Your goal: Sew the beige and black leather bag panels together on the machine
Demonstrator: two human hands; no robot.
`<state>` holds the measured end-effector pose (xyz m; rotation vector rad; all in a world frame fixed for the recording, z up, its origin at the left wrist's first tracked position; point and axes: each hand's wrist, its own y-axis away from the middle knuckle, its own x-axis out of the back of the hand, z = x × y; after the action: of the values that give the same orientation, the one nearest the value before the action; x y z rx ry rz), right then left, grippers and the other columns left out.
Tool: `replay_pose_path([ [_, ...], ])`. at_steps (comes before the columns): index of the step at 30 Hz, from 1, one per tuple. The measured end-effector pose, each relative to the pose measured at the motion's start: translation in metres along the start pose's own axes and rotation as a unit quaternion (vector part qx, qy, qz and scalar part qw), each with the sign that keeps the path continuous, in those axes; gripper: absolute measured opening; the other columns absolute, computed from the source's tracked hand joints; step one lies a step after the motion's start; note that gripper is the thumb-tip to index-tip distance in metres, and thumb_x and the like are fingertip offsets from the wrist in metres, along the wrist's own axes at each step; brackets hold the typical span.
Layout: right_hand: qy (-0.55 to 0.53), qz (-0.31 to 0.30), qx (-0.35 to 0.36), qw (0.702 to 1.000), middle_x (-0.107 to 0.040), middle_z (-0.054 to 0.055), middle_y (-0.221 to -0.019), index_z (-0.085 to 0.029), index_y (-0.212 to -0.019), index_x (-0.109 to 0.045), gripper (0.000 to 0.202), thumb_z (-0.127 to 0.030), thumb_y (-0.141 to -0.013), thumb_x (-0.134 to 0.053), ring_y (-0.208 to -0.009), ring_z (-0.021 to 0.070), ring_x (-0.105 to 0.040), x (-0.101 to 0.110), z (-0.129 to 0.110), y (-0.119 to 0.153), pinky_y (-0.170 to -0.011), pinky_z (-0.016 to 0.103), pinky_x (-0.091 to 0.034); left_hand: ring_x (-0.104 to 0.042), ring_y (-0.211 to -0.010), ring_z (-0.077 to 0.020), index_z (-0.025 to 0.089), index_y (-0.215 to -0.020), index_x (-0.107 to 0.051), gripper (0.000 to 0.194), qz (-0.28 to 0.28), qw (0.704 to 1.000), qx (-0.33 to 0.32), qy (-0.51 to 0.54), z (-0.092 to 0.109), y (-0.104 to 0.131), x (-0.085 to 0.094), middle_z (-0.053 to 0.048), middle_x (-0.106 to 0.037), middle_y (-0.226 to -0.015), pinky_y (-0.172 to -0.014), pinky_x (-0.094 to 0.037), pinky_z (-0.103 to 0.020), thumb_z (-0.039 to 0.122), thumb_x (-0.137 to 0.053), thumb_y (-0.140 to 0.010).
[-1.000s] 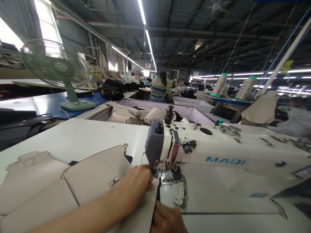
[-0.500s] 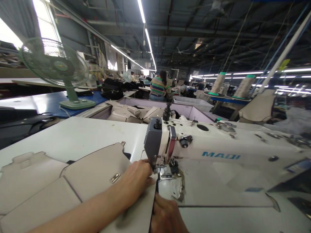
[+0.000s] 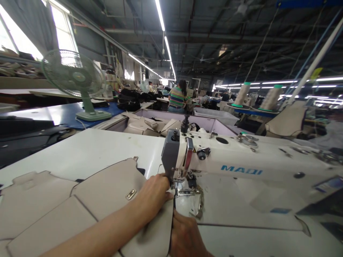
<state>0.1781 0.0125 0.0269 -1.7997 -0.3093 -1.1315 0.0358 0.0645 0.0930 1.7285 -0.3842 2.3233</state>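
A beige leather bag piece (image 3: 107, 182) with dark edges and a small metal clasp plate (image 3: 131, 194) lies across the white table, its right edge running to the sewing machine (image 3: 241, 157). My left hand (image 3: 155, 189) rests over this piece beside the needle area, fingers curled down on it and their tips partly hidden by the grey machine head (image 3: 170, 150). Lower down, my right hand (image 3: 187, 233) is closed at the dark right edge of the piece, thumb and fingers together there. A metal edge guide (image 3: 199, 210) sits just right of the presser foot.
Behind the machine stands a lilac-walled bin (image 3: 214, 125) holding beige pieces. A green fan (image 3: 92, 114) stands on a blue table at left. Two thread cones (image 3: 271, 98) stand at right. A person in a striped top (image 3: 177, 96) is farther back.
The camera view has turned slightly, so the background sits farther right. The leather piece has shifted a little toward the machine, with both hands still on it.
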Motion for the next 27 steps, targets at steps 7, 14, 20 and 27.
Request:
replay_pose_path([
  [7,0.020,-0.001,0.006,1.000,-0.058,0.003,-0.062,-0.017,-0.070,-0.057,0.019,0.000,-0.076,-0.052,-0.056,0.0156,-0.054,0.009,0.000,-0.004,-0.042,0.021,-0.034,-0.064,-0.077,-0.0222,0.015,-0.074,-0.066,0.013,0.002,1.000,0.024,-0.004,0.007,0.003,0.002,-0.008,-0.064,-0.076,-0.066,-0.044,-0.028,0.024,-0.061,-0.082],
  [14,-0.004,0.013,0.000,1.000,-0.061,0.003,-0.066,-0.015,-0.070,-0.058,0.024,0.006,-0.067,-0.049,-0.054,0.0151,-0.053,0.013,0.000,-0.007,-0.041,0.022,-0.033,-0.064,-0.079,-0.0225,0.015,-0.075,-0.065,0.011,-0.002,1.000,0.029,-0.010,0.011,0.004,0.007,-0.009,-0.065,-0.078,-0.066,-0.044,-0.028,0.023,-0.061,-0.082],
  [20,0.006,0.012,0.004,1.000,-0.062,0.003,-0.068,-0.017,-0.073,-0.056,0.026,0.006,-0.065,-0.046,-0.055,0.0165,-0.057,0.011,0.002,-0.008,-0.042,0.022,-0.037,-0.065,-0.079,-0.0230,0.015,-0.075,-0.065,0.015,-0.006,0.999,0.031,-0.014,0.012,0.003,0.009,-0.008,-0.064,-0.076,-0.066,-0.044,-0.028,0.025,-0.060,-0.084],
  [27,0.030,0.010,0.007,0.999,-0.059,0.002,-0.064,-0.018,-0.074,-0.054,0.023,0.003,-0.073,-0.047,-0.054,0.0157,-0.056,0.007,0.003,-0.005,-0.043,0.020,-0.038,-0.065,-0.082,-0.0247,0.015,-0.077,-0.066,0.014,-0.002,1.000,0.029,-0.012,0.012,0.004,0.010,-0.010,-0.065,-0.079,-0.070,-0.046,-0.031,0.025,-0.059,-0.084],
])
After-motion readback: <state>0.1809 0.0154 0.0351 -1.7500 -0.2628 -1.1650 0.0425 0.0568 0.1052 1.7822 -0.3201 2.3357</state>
